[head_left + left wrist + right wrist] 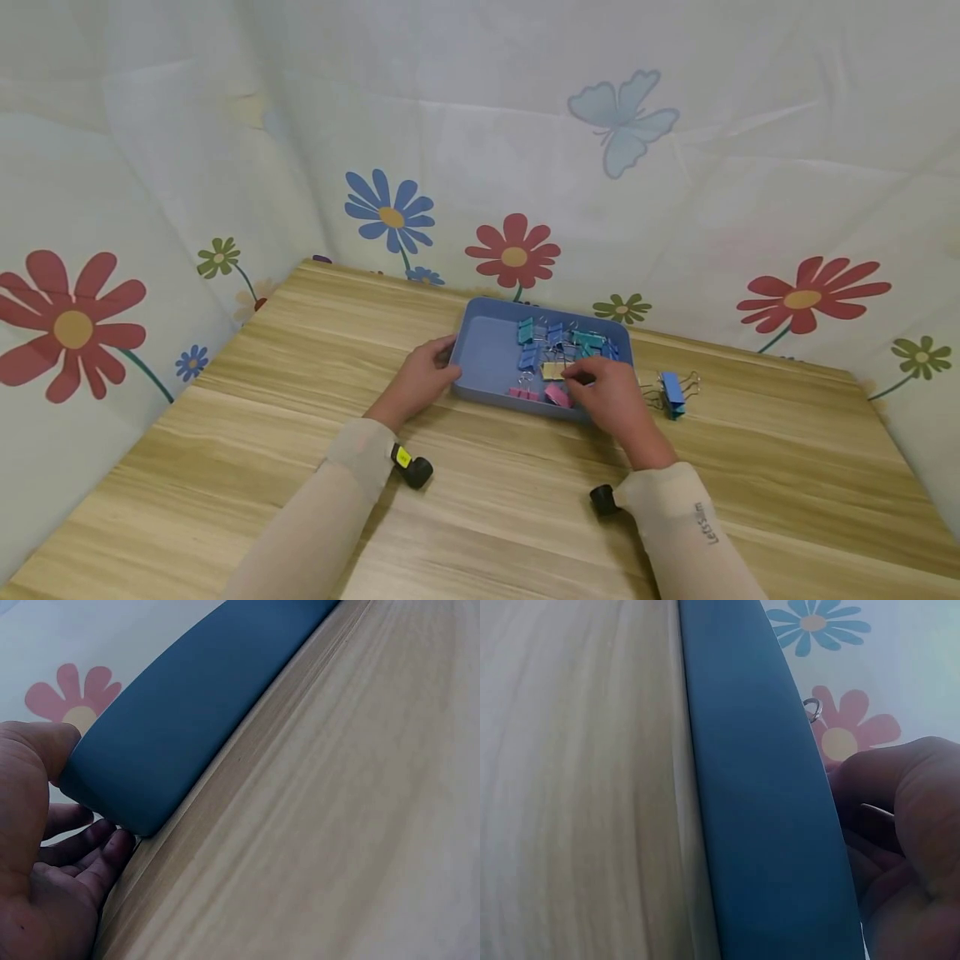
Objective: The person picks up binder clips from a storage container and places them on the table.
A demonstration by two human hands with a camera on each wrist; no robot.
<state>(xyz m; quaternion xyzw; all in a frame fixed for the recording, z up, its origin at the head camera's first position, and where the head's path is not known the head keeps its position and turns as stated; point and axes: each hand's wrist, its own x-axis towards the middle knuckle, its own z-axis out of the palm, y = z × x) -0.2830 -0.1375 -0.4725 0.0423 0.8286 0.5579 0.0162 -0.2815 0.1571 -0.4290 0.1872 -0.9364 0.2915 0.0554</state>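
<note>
A shallow blue tray [487, 354] holds several binder clips in teal, blue, yellow and pink, mostly in its right half. My left hand [423, 375] grips the tray's left end; in the left wrist view the thumb is at the rim and the curled fingers are outside, low by the end wall. My right hand [611, 396] reaches over the tray's near right side, thumb and forefinger pinching the right edge of a yellow binder clip [552, 371]. Just below lies a pink binder clip [558, 394]. The tray wall [769, 795] hides the right fingertips in the right wrist view.
Right of the tray, a blue binder clip [672, 390] and a teal one lie together on the wooden table [495, 492], wire handles spread. A flower-printed cloth [450, 125] hangs behind the table's back edge.
</note>
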